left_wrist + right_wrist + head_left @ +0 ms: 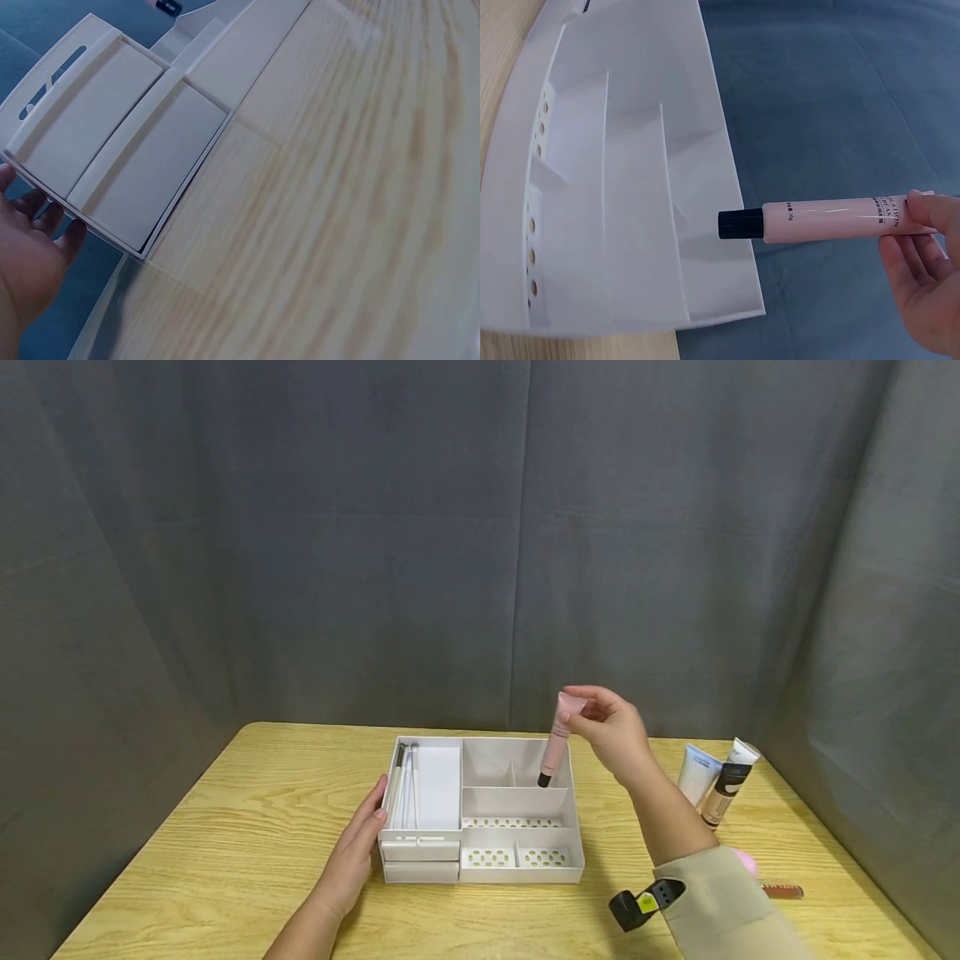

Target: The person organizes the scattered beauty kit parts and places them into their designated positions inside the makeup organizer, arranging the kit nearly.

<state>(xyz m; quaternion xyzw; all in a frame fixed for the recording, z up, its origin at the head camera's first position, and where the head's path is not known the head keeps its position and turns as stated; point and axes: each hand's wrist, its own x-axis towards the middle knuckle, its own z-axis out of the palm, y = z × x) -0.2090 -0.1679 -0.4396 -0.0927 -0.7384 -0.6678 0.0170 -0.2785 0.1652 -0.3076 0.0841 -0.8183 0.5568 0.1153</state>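
My right hand pinches a pink squeeze tube by its flat end. The tube's black cap points down over the back right compartment of a white organizer box. In the right wrist view the thumb lies on one side of the tube and the fingers on the other. My left hand rests against the organizer's left side, its fingers touching that wall. Several thin brushes or sticks lie in the left compartment, above two small drawers.
Right of the organizer stand a light blue tube, a white tube and a black-and-beige tube. A pink item and a reddish stick lie partly behind the right sleeve. Grey curtain hangs behind the wooden table.
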